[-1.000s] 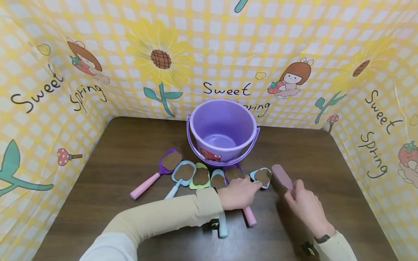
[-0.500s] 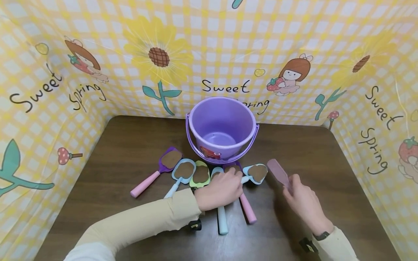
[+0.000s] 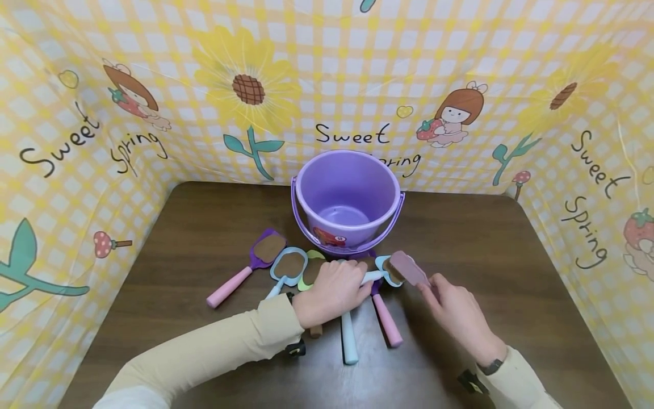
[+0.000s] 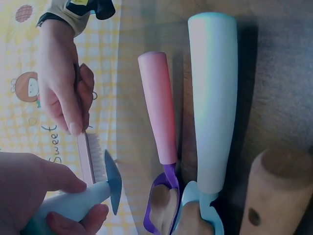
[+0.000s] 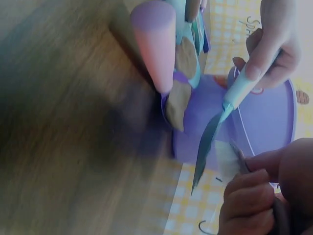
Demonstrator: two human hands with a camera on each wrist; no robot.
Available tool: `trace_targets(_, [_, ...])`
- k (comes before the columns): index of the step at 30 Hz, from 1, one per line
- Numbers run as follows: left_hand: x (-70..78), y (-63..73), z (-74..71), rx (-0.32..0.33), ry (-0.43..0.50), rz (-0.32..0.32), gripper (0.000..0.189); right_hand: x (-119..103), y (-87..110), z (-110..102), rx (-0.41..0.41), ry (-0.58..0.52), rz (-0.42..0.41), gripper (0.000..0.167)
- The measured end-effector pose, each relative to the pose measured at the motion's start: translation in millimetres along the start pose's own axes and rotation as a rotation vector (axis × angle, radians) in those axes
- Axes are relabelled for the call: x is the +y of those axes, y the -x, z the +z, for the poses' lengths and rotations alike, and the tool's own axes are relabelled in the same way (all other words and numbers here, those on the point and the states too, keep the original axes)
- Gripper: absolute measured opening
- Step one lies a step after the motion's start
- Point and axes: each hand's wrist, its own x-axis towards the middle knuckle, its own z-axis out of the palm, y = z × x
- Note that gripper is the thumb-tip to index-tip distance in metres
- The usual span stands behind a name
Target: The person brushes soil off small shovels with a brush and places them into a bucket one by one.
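Observation:
My left hand grips the light blue handle of a toy shovel, its blade smeared with brown mud-like stuff and raised above the table. In the left wrist view, fingers and thumb wrap the shovel handle. My right hand holds a mauve brush by its handle. The brush head overlaps the shovel's blade in the head view. Pale bristles face the blade in the left wrist view; whether they touch it I cannot tell.
A purple bucket stands upright behind the hands. Several other mud-smeared shovels lie before it, including a purple one with a pink handle, a light blue one, a green one and another pink-handled one. Patterned cloth surrounds the table.
My left hand has drawn the light blue shovel left and lifted it off the table. My right hand has brought the brush leftward over the shovel's blade.

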Motion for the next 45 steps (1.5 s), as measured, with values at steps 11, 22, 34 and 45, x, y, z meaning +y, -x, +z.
trace_targets(11, [4.4,-4.9,0.3,-0.045,0.071,0.023,0.027,-8.9,-1.2,15.1,-0.105,-0.109,0.046,0.022])
trace_targets(22, [7.8,1.7,2.9,-0.101,0.114,0.044,0.023,0.4,-3.2,27.1,-0.047,-0.044,0.057,0.029])
trace_targets(34, [6.5,-2.4,-0.3,-0.107,0.067,0.022,0.025,-2.8,-1.5,27.1,-0.083,-0.114,0.045,0.02])
trace_targets(45, [7.0,0.2,3.7,-0.088,0.188,0.04,0.023,2.0,-2.2,30.8,-0.041,-0.053,0.109,0.025])
